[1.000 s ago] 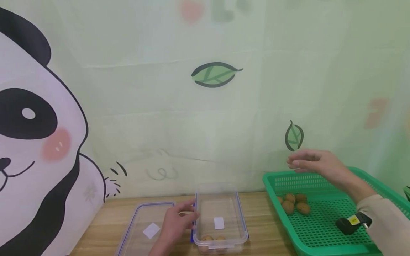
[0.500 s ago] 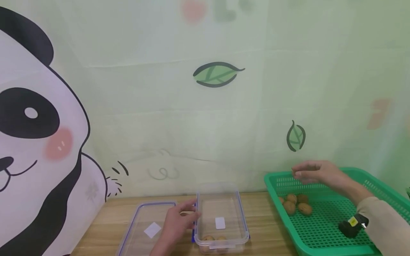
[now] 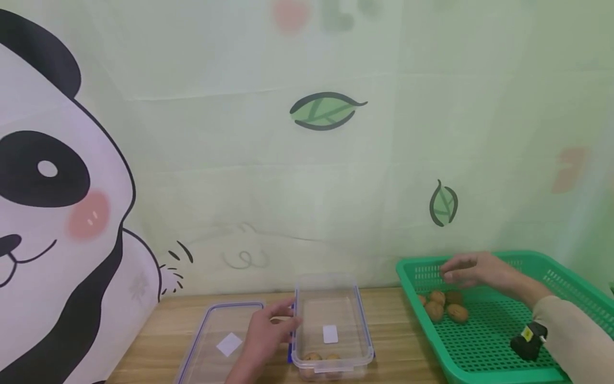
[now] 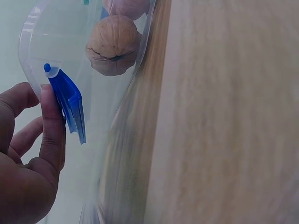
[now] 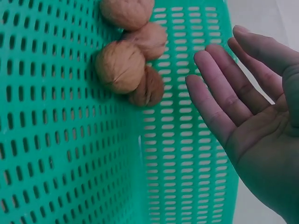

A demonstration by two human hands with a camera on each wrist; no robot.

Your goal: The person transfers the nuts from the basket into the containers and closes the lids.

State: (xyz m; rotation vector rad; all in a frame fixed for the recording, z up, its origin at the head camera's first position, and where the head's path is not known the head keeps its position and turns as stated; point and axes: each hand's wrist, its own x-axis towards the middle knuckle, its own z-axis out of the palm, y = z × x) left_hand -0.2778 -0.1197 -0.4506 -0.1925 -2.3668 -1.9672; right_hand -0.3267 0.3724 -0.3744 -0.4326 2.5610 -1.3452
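A clear lidless-looking plastic box (image 3: 331, 312) stands on the table with several walnuts (image 4: 114, 45) at its near end. My left hand (image 3: 264, 333) is at its left side, its fingertips touching the rim beside a hanging blue latch (image 4: 70, 102). These fingers are loosely bent, not wrapped around the box. On the right, my right hand (image 3: 484, 272) hovers over the green basket (image 3: 431, 346), palm down, fingers spread and holding nothing. Several walnuts (image 5: 120, 67) lie together in the basket's left part, just beyond those fingertips.
Left of the box lies a flat clear lid (image 3: 201, 341) with a blue seal and a white label. A black wrist camera (image 3: 527, 341) hangs under the right sleeve. Behind the wooden table (image 3: 393, 330) hangs a printed panda cloth (image 3: 230, 160).
My right hand has come down from above the basket's back rim towards the walnuts, moving slightly right. My left hand stays at the box's side.
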